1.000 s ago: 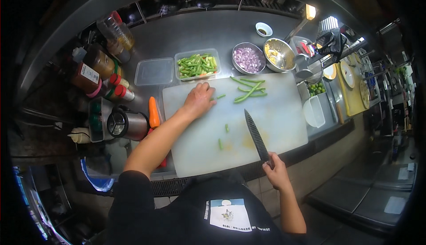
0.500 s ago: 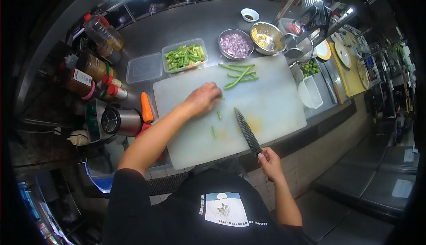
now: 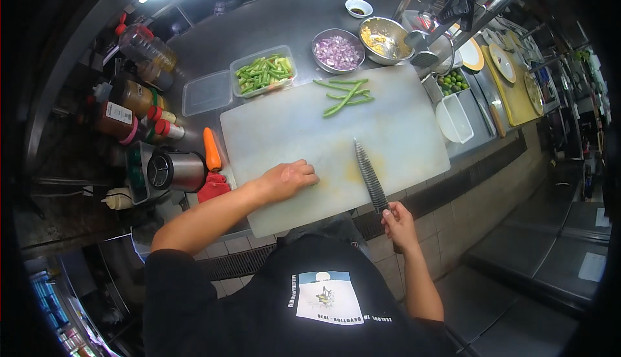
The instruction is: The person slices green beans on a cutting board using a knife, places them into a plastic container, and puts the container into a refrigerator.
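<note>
My right hand (image 3: 401, 226) grips the handle of a dark kitchen knife (image 3: 370, 174). Its ridged blade lies over the near part of a white cutting board (image 3: 272, 130), the tip toward the far side. Low over the board's near left part, my left hand (image 3: 292, 180) is closed, fingers curled round short green bean pieces that they hide almost wholly. Several long green beans (image 3: 346, 97) lie crossed at the board's far edge. Behind the board, a clear plastic container (image 3: 292, 80) holds cut green bean pieces (image 3: 264, 72).
Beyond the board stand a bowl of chopped purple onion (image 3: 337, 53), a metal bowl with yellow bits (image 3: 387, 41) and a small white bowl (image 3: 359, 8). A carrot (image 3: 211, 150), a red cloth (image 3: 213, 187) and sauce bottles (image 3: 115, 121) are at left. At right sits a white tub (image 3: 454, 119).
My left hand has come nearer to me across the board and closed; the loose short bean pieces no longer show there. The knife stays in my right hand, slightly shifted.
</note>
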Motion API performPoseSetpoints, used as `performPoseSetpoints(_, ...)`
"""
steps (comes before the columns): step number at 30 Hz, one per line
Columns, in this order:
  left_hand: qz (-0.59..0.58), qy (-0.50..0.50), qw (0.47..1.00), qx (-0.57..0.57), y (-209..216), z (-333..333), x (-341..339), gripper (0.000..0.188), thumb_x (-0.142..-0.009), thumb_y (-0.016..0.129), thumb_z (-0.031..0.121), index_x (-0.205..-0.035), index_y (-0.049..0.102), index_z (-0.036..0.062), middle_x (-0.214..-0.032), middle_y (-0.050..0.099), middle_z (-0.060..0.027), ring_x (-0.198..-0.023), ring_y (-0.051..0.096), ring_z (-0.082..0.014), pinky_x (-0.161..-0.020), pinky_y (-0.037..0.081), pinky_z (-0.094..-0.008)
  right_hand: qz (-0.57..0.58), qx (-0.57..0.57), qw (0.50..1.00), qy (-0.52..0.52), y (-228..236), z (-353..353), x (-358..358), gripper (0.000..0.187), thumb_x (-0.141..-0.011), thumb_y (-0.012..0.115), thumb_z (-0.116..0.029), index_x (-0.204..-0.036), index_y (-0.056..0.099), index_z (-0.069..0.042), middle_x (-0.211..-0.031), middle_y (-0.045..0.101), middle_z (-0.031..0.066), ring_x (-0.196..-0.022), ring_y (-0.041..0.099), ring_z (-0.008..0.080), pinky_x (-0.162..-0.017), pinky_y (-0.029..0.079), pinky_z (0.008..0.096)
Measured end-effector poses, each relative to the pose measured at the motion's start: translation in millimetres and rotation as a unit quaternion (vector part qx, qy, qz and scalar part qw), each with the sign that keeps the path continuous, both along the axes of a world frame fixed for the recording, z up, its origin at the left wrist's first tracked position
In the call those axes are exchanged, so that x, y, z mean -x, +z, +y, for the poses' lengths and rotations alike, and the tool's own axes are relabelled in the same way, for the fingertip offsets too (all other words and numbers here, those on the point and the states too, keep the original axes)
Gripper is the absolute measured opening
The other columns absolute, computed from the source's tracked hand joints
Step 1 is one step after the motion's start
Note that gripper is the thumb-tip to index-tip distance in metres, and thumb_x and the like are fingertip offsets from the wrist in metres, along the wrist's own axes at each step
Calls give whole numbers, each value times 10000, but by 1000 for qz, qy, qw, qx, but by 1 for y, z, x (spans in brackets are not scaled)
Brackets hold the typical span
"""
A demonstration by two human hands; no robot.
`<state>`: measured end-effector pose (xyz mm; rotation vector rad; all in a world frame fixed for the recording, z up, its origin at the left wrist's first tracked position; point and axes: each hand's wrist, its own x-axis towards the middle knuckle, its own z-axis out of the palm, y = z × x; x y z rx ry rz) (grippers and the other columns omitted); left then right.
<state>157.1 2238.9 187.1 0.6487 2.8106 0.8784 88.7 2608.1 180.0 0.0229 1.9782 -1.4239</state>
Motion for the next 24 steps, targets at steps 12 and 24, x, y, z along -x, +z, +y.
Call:
performPoseSetpoints(12,60,297,945,-122,-20,1,7,229,-829,662,58,-1055,688,39,-930,670,-101,-858,654,-238,-760,538,-366,14,21,999,28,-5,-2,17,152,-974,596,-136,-1081,588,-28,-707,590,0,-507,490,49,-433,380,224)
performPoseSetpoints(24,204,407,869,194,30,-124,134,410,-795,792,287,-1137,699,80,-1227,645,-118,-1189,562,-324,-1044,438,-449,-13,24,1000,-3,6,6,19,127,-982,585,-131,-1082,571,-55,-721,592,4,-513,497,51,-432,388,220)
